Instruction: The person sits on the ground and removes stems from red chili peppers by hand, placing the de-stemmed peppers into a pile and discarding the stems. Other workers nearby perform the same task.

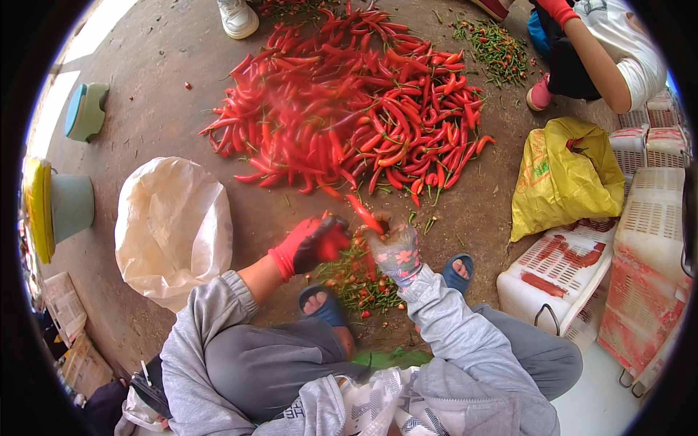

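A broad heap of red chili peppers (349, 103) lies on the floor before me. My left hand (319, 240), in a red and dark glove, is curled just below the heap; red shows at its fingers, but blur hides whether it holds peppers. My right hand (393, 250), in a grey flower-patterned glove, grips a red chili pepper (364, 213) that points up and left. Beneath and between both hands lies a small pile of green pepper stems (376, 291) with red bits. Left of my left hand stands an open whitish plastic sack (174, 229).
At right are a yellow sack (567, 174) and white plastic crates (556, 267), some stained red. Another person (600, 60) sits at upper right near a second stem pile (496, 52). A bucket (71, 204) and a small stool (87, 111) stand left. A white shoe (238, 19) shows above.
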Motion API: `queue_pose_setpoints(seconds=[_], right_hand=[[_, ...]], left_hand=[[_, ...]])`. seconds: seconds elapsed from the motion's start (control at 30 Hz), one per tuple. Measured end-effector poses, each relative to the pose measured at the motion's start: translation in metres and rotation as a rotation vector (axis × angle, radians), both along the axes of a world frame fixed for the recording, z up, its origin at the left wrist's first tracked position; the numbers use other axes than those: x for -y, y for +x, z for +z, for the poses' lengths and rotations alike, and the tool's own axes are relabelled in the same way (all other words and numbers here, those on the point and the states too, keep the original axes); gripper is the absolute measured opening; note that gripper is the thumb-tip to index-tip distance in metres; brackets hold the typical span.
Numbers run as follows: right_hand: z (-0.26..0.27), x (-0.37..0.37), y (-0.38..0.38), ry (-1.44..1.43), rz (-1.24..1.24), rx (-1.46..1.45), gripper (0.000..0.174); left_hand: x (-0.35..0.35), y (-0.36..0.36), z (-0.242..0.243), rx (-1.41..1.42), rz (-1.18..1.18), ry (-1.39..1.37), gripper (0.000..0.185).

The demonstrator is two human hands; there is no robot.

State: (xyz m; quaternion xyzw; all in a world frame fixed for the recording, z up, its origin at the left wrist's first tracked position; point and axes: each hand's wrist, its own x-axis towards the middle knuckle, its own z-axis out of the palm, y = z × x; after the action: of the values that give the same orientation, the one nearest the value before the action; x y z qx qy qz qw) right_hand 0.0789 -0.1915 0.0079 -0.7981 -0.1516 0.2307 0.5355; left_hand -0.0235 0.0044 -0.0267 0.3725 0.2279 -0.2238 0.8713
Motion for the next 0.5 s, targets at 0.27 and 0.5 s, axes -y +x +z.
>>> queue_pose_setpoints(seconds=[0.27,0.5], right_hand=[[0.049,-0.014,-0.013,-0.14,0.363,-0.012,0.026],[0.044,-0.014,-0.014,-0.02,0.332,-0.417,0.029]], left_hand=[[-0.005,0.004,0.001,0.789,-0.275,0.828,0.039],[-0.004,0.012,0.018,0.38,-0.121,0.159,0.045]])
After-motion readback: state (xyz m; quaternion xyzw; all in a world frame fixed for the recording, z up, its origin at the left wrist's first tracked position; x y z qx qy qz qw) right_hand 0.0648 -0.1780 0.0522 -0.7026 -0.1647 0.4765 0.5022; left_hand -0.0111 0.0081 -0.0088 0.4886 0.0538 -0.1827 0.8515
